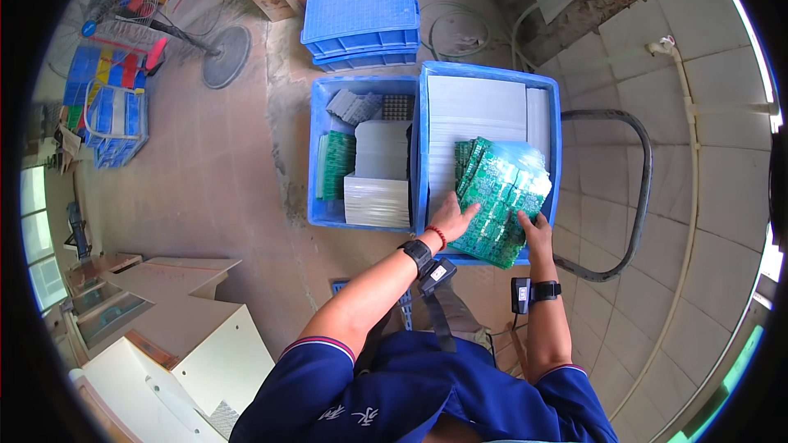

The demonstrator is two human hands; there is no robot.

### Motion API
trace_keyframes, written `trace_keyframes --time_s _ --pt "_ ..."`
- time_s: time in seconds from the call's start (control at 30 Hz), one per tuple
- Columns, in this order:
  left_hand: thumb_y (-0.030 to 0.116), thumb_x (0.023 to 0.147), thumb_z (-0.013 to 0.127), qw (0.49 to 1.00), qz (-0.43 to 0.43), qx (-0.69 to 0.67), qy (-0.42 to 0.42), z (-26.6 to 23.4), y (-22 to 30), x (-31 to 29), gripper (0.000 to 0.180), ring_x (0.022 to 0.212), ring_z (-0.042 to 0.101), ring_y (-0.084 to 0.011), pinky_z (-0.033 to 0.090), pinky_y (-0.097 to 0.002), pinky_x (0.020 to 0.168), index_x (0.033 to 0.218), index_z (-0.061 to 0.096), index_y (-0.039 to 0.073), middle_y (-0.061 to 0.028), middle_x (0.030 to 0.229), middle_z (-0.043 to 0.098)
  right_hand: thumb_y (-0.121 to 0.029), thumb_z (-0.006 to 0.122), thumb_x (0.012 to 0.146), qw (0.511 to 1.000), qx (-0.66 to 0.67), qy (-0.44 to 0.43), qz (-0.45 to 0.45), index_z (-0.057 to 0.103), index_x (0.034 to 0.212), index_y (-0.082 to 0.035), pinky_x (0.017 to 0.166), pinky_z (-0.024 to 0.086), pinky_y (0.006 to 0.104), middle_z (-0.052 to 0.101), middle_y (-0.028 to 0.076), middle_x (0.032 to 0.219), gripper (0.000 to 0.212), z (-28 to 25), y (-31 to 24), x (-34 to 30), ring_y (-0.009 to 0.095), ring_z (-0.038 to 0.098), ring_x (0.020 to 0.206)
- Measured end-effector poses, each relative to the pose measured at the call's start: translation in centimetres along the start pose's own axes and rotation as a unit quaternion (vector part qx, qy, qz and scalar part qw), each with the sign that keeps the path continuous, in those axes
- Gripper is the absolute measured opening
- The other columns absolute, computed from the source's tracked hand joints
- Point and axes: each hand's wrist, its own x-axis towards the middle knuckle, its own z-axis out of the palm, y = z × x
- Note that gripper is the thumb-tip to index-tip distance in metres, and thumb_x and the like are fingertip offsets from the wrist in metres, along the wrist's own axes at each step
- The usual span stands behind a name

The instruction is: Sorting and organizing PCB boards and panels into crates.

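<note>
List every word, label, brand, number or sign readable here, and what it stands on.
Shirt: white characters on the chest; I don't copy wording.
Left-wrist box: white label, too small to read.
Right-wrist box: white label, too small.
Boards: fine markings, too small.

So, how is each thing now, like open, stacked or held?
Left hand, gripping green circuit boards
Right hand, gripping the same boards
Green circuit boards, stacked, slightly fanned
Right blue bin, open, holding pale sheets
Left blue bin, open, partly filled
Blue crates, stacked
Fan, standing; running or not unclear
</note>
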Motion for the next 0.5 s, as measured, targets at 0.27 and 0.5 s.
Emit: trace_keyframes --time_s 0.27,0.5 --pt "0.041 0.081 0.062 0.998 0.008 -0.04 0.058 0.1 1.2 -1.0 0.05 0.087 0.062 -0.0331 0.046 -0.039 0.077 0.103 0.058 -0.004 -0.0208 0.091 0.064 -0.029 0.069 0.078 0.999 -0.053 0.0 -0.002 0.051 0.115 0.007 0.082 0.042 0.0288 0.059 0.011 0.104 0.054 0.0 -0.8 -0.6 0.018 0.055 0.092" --pt "0.036 0.077 0.064 1.0 -0.012 -0.002 0.026 0.5 0.5 -0.8 0.038 0.074 0.064 -0.0288 0.047 -0.0379 0.07 0.087 0.066 0.0 -0.0161 0.075 0.065 -0.03 0.068 0.079 0.997 -0.083 -0.009 0.002 0.049 0.117 0.006 0.082 0.043 0.0294 0.059 0.012 0.105 0.056 0.1 -0.5 -0.9 0.019 0.055 0.094"
